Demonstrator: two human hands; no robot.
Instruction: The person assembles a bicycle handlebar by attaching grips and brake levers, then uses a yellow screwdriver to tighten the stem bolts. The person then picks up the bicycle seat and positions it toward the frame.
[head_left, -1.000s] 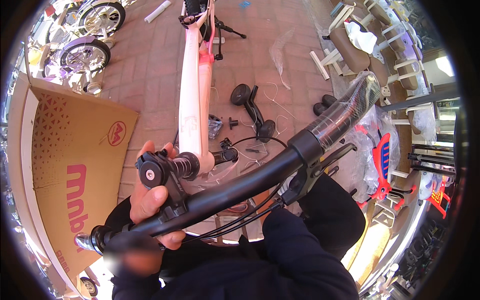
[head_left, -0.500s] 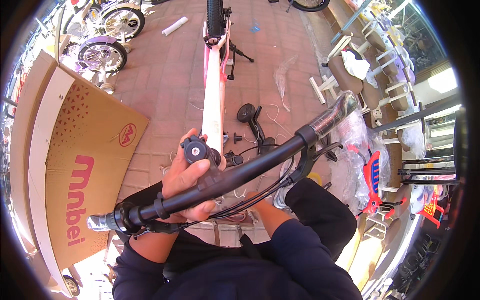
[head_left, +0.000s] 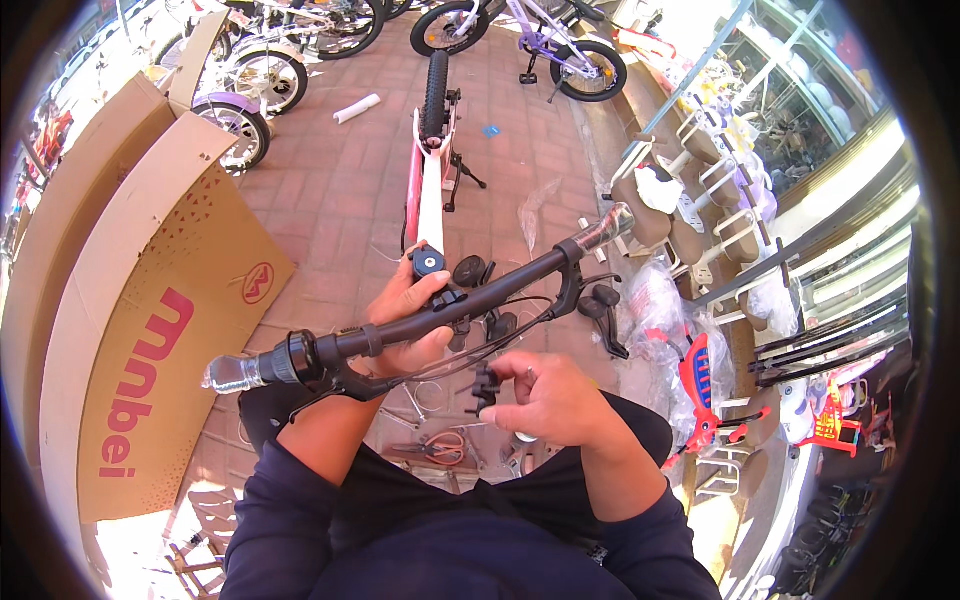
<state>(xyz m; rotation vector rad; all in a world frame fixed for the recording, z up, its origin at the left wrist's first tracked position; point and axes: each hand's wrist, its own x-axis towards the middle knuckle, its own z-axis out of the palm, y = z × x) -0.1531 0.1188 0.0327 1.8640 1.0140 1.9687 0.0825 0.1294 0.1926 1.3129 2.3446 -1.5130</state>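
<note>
Red-brown brick paving (head_left: 330,200) underfoot, spread well beyond both hands.

Left hand (head_left: 405,315) wrapped from beneath around the middle of a long black metal bicycle handlebar (head_left: 440,305), fingers closed on it near the round black stem cap (head_left: 428,263). Bar slanting from lower left to upper right across the lap, clear plastic film over both grips, thin black cables drooping under it. Right hand (head_left: 555,400) below and just right of the left, fingers curled, thumb and fingertips pinching a small black plastic clamp piece (head_left: 486,388), close under the cables.

Straight ahead of the left hand, a white and pink bicycle frame (head_left: 430,190), lying away along the bricks.

Far left of the left hand, a big flat brown cardboard carton (head_left: 150,290), propped at a slant, large pink lettering and a round pink mark on its face. Right of the right hand, crumpled clear plastic bags (head_left: 655,300) and a red and blue plastic part (head_left: 697,385).
</note>
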